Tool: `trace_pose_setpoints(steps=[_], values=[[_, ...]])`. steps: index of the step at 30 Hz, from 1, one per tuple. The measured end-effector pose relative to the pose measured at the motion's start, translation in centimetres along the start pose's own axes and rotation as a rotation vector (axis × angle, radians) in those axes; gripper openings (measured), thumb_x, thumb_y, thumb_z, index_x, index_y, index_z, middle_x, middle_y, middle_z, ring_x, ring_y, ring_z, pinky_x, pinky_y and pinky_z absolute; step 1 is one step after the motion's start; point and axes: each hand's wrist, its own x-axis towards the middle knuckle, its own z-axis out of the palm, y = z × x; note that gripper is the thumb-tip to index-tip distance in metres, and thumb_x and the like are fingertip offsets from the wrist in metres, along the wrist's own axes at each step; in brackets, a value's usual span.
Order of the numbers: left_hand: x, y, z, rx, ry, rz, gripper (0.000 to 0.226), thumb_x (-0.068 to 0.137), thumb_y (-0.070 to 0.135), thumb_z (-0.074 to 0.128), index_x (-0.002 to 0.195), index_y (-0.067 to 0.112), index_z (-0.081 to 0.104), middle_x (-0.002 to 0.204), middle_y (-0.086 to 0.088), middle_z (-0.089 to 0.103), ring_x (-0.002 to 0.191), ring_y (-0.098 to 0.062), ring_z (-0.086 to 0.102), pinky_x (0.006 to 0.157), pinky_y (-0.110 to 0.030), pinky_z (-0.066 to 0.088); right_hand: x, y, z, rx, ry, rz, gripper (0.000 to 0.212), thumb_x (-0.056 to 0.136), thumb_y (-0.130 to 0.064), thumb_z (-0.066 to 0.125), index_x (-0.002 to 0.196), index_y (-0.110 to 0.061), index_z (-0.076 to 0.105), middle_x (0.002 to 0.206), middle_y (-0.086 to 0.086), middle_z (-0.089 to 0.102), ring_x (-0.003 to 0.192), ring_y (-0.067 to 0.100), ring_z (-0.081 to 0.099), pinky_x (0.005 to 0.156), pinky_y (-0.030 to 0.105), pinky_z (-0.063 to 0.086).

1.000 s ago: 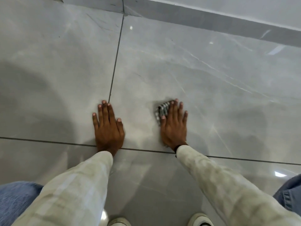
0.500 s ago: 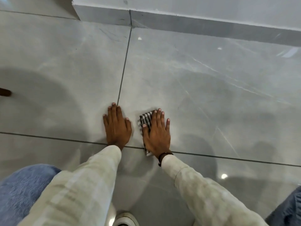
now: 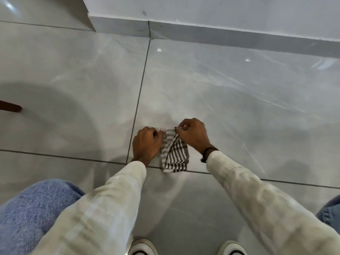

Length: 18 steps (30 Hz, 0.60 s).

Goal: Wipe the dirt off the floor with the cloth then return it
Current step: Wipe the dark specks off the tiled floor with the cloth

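Observation:
A small black-and-white checked cloth [image 3: 175, 155] lies folded on the grey marble floor tile [image 3: 230, 100], its near edge over a grout line. My right hand [image 3: 193, 134] pinches the cloth's far corner and lifts a flap of it. My left hand [image 3: 146, 144] is closed at the cloth's left far edge, fingers curled against the fabric. No dirt shows on the tile around the cloth.
A grey skirting board [image 3: 220, 38] and white wall run along the far side. A dark wooden leg [image 3: 10, 107] pokes in at the left edge. My knees in blue jeans [image 3: 33, 210] and white shoes [image 3: 142, 247] are near the bottom.
Both hands were pressed flat on the floor, the right one on the cloth. Now both have curled up and taken hold of the cloth's far edge. The view has shifted left and closer.

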Motion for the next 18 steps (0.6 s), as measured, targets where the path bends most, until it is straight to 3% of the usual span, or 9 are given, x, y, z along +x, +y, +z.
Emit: trace_pose_setpoints(steps=[2, 4, 6, 8, 11, 15, 18], values=[[-0.3, 1.4, 0.3, 0.028, -0.019, -0.054, 0.045, 0.089, 0.063, 0.065, 0.083, 0.019, 0.067, 0.094, -0.003, 0.071, 0.094, -0.032, 0.07, 0.085, -0.042, 0.057, 0.6, 1.8, -2.1, 0.179, -0.014, 0.173, 0.008, 0.085, -0.019, 0.073, 0.085, -0.014, 0.08, 0.084, 0.011, 0.078, 0.08, 0.025, 0.072, 0.079, 0.041, 0.064], [-0.6, 2.7, 1.0, 0.053, -0.078, -0.071, 0.052, 0.082, 0.067, 0.072, 0.094, 0.017, 0.071, 0.104, -0.006, 0.075, 0.102, -0.033, 0.071, 0.094, -0.048, 0.059, 1.0, 4.0, -3.8, 0.425, 0.014, 0.368, 0.007, 0.087, -0.014, 0.071, 0.089, -0.013, 0.077, 0.095, 0.017, 0.079, 0.084, 0.026, 0.073, 0.072, 0.038, 0.065], [-1.0, 3.8, 1.7, 0.055, -0.123, -0.094, 0.058, 0.084, 0.062, 0.076, 0.115, 0.012, 0.075, 0.12, -0.01, 0.075, 0.116, -0.036, 0.069, 0.104, -0.052, 0.056, 1.1, 5.8, -4.8, 0.624, 0.071, 0.545, 0.022, 0.087, -0.014, 0.069, 0.108, -0.01, 0.073, 0.103, 0.014, 0.074, 0.089, 0.027, 0.07, 0.069, 0.034, 0.059], [-1.5, 4.7, 2.4, 0.033, -0.116, -0.126, 0.057, 0.088, 0.051, 0.077, 0.129, 0.011, 0.071, 0.132, -0.013, 0.072, 0.127, -0.037, 0.065, 0.11, -0.052, 0.052, 0.8, 7.1, -4.8, 0.712, 0.036, 0.65, 0.046, 0.085, -0.029, 0.076, 0.124, -0.007, 0.068, 0.108, 0.009, 0.072, 0.093, 0.027, 0.069, 0.075, 0.037, 0.058], [-2.1, 5.8, 3.2, -0.012, -0.105, -0.129, 0.049, 0.095, 0.035, 0.074, 0.135, 0.008, 0.066, 0.137, -0.015, 0.069, 0.131, -0.037, 0.062, 0.113, -0.051, 0.05, -0.2, 7.6, -4.1, 0.615, -0.051, 0.641, 0.066, 0.073, -0.05, 0.089, 0.121, -0.009, 0.071, 0.113, 0.006, 0.078, 0.104, 0.028, 0.074, 0.092, 0.045, 0.062], [-3.2, 6.2, 2.6, -0.205, -0.074, -0.209, 0.039, 0.093, 0.019, 0.072, 0.13, 0.009, 0.064, 0.127, -0.017, 0.075, 0.115, -0.04, 0.072, 0.095, -0.043, 0.061, -1.8, 7.3, -4.2, 0.48, -0.141, 0.557, 0.047, 0.079, -0.017, 0.09, 0.121, -0.004, 0.075, 0.118, 0.017, 0.079, 0.107, 0.035, 0.077, 0.099, 0.052, 0.063], [-5.1, 6.4, 0.1, -0.406, -0.044, -0.367, 0.034, 0.09, 0.014, 0.075, 0.122, 0.013, 0.062, 0.121, -0.014, 0.075, 0.106, -0.035, 0.074, 0.082, -0.031, 0.055, -3.8, 5.6, -6.1, 0.483, -0.145, 0.533, 0.031, 0.083, -0.009, 0.085, 0.113, -0.006, 0.077, 0.112, 0.016, 0.08, 0.102, 0.035, 0.078, 0.094, 0.05, 0.064]])
